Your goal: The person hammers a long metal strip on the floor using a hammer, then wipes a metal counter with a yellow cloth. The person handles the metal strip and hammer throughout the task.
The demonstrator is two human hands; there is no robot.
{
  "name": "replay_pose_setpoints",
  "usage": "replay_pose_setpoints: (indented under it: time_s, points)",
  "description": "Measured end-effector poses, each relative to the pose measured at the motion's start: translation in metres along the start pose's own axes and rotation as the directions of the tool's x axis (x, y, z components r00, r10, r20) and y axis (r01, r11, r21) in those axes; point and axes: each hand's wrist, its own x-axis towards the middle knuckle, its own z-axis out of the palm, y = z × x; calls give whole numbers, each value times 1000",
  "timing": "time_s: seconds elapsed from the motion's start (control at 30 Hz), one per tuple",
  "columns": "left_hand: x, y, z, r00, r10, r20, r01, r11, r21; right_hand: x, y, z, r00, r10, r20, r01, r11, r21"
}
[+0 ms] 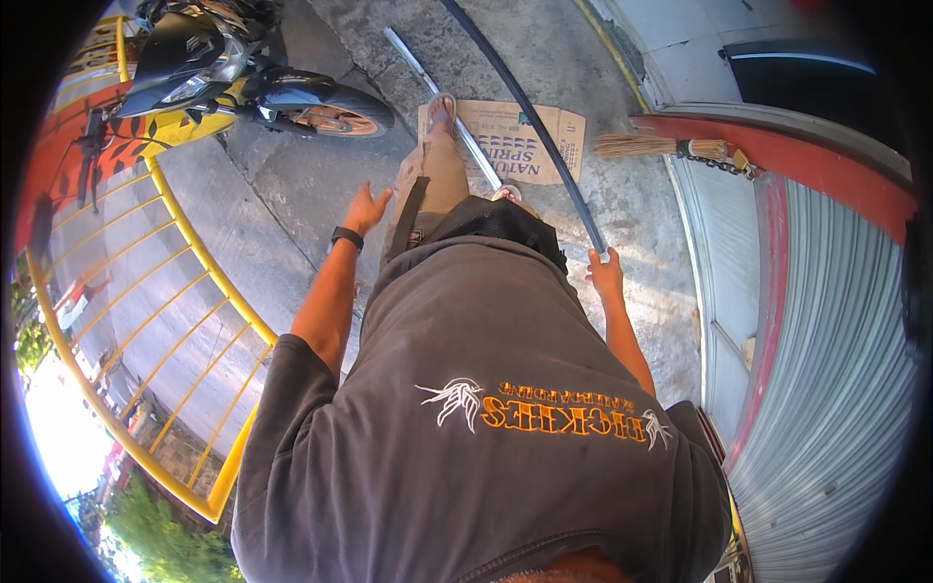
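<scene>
My right hand (605, 276) is at the near end of a long dark strip (530, 115), its thumb and fingers closed around that end. The strip runs away from me in a slight curve, over a flattened cardboard sheet (552, 134), past the top of the view. My left hand (363, 208), with a dark band at its wrist, is held out beside my left thigh; its fingers are apart and hold nothing. A shiny metal tube (476, 149) lies slantwise across the cardboard and concrete, passing by my sandalled feet.
A black motorcycle (209, 73) stands at the far left, its wheel toward me. Yellow railings (214, 277) curve along the left. On the right are a corrugated metal shutter (836, 369), a red beam (826, 160) and a straw broom (661, 147). Rough concrete (292, 194) lies underfoot.
</scene>
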Motion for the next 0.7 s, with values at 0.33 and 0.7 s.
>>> replay_pose_setpoints:
  time_s: [0.33,0.7]
  points:
    - [131,16,-57,995,68,70,-65,997,-41,15,-139,17,999,27,30,-28,999,32]
    - [68,-45,-20,985,57,161,-11,962,-273,14,-223,-20,981,-194,-30,193,981,-22]
